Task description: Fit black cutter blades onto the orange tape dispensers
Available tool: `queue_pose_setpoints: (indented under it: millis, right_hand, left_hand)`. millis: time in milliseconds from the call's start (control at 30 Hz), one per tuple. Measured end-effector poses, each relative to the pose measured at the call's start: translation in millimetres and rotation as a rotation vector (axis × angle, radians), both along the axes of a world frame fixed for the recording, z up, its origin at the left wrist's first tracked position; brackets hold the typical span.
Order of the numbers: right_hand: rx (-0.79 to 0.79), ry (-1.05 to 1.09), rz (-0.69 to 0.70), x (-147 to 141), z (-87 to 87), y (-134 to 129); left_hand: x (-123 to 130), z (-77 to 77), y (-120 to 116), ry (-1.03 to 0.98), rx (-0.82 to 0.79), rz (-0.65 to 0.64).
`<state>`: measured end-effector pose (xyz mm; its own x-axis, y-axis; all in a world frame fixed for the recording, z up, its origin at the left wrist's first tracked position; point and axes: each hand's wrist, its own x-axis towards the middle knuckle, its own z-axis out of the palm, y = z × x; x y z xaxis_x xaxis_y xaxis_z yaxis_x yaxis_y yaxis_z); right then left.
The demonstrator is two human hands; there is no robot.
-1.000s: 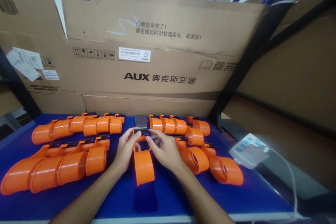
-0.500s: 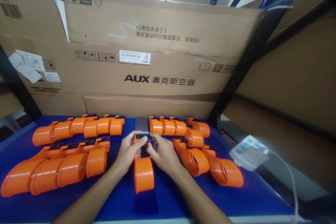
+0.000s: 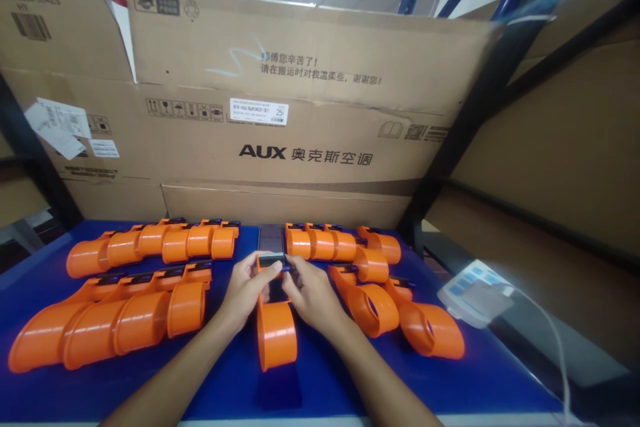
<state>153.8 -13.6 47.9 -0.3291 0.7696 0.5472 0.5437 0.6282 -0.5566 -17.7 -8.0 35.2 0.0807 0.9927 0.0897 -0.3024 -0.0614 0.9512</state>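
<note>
An orange part with a wide ring (image 3: 278, 337) hangs between my hands over the blue table surface. My left hand (image 3: 249, 287) grips its upper end, the thumb lying over a dark piece (image 3: 271, 259) there. My right hand (image 3: 311, 290) is closed at the right side of that same end, its fingers pinched by a small dark blue piece (image 3: 287, 267). Just behind my hands lies a dark flat rectangular object (image 3: 271, 240). What my fingertips cover at the joint is hidden.
Rows of similar orange parts stand at the left (image 3: 143, 323) and right (image 3: 375, 309) of the blue table (image 3: 230, 383). A large cardboard sheet (image 3: 310, 177) rises behind. At the right edge sits a white power strip (image 3: 475, 293) with a cable.
The held orange ring has swung slightly to the right. My hands keep nearly the same place and grip, and the camera view has shifted a little.
</note>
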Motion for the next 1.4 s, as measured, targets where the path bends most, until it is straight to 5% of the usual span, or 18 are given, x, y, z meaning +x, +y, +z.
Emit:
queue_pose_setpoints:
  millis: [533, 1033, 1400]
  right_hand:
    - [0.195, -0.161, 0.028, 5, -9.0, 7]
    - [0.275, -0.25, -0.104, -4, -35.9, 10]
    - [0.217, -0.072, 0.021, 3, -12.8, 9]
  left_hand:
    - [1, 4.8, -1, -0.171, -0.114, 0.056]
    - [1, -0.1, 1, -0.203, -0.171, -0.021]
    - [-2, 7.3, 1, -0.164, -0.151, 0.049]
